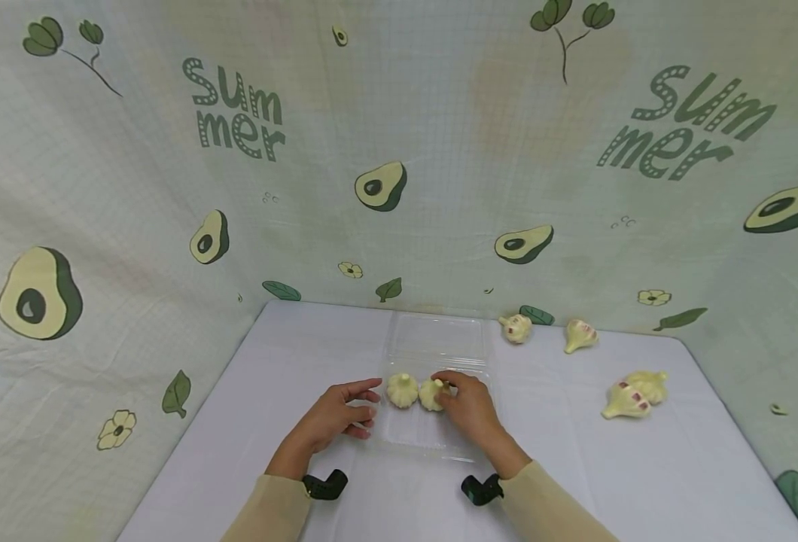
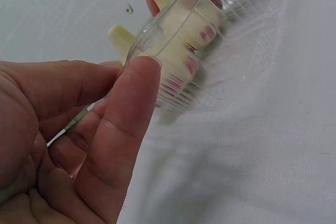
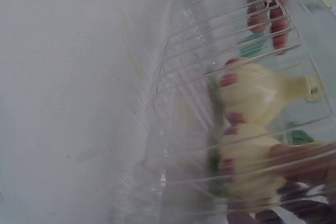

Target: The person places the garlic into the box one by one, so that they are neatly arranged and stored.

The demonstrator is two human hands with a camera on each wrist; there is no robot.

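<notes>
Garlic bulb [image 1: 429,396] in clear container [image 1: 409,433], pinched by right hand [image 1: 472,409]; left hand's fingers [image 1: 362,387] apart.

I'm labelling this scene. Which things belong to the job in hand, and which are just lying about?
Part of the job:
right hand, holding a garlic bulb
second bulb beside it
open clear box under both
left hand at its edge
probably four matching loose bulbs

Just there:
printed backdrop
wrist devices, worn
</notes>
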